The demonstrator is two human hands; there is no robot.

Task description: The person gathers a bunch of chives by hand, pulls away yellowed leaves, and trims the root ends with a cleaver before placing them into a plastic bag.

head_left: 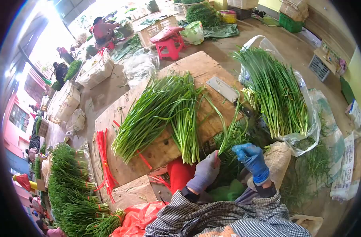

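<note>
My left hand, in a grey knit glove, is closed around the lower ends of a few garlic chives, whose leaves rise toward the board. Just right of it, my right hand wears a blue glove with the fingers curled in; whatever they pinch, if anything, is too small to make out. On the wooden board in front lies a loose pile of garlic chives, with a smaller bunch beside it. A large heap of chives rests on clear plastic to the right. A flat metal blade lies on the board.
Red ties lie along the board's left edge. Tied green bunches stand at lower left, near a red plastic bag. Beyond the board are a pink stool and white crates. Other people work at upper left.
</note>
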